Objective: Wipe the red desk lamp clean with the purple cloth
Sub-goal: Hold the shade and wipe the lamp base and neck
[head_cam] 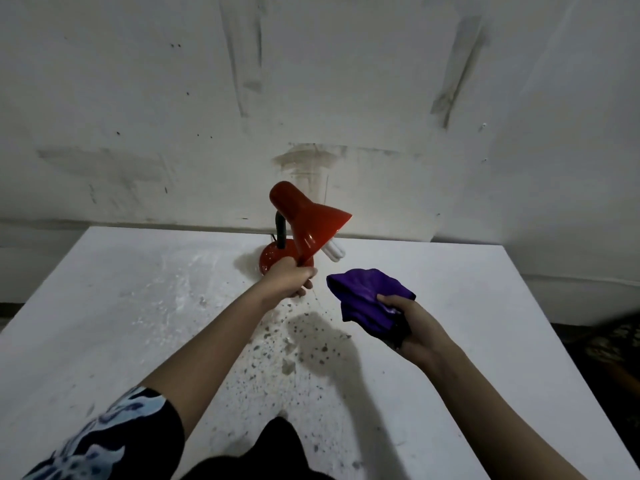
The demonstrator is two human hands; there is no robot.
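— Where does the lamp stand?

— Your red desk lamp [304, 220] stands at the far edge of the white table [138, 289], about midway along it and close to the wall [311, 81]. Its round base [268, 261] sits on the tabletop. A black bent neck [280, 232] rises from the base. The shade [322, 223] tips down towards the right, with a white bulb [334, 252] showing at its mouth.

— And what does your left hand do?

— Your left hand [289, 278] grips the lower rim of the shade, fingers wrapped round it, just in front of the base.

— The cloth?

— You hold the purple cloth [363, 292] bunched in your right hand [412, 327], thumb laid across the top and fingers curled underneath. It hangs above the table, just to the right of your left hand and a little below the bulb. It is near the lamp but apart from it, touching neither shade nor bulb.

— What lies around them?

— Beneath your hands the tabletop carries dark speckles [277, 358] and a grey shadow, with paler smears to the left. The wall behind is scuffed, with grey streaks and a brownish stain right above the lamp. A black sleeve [114, 438] with a blue and white pattern covers your left upper arm, and both forearms are bare.
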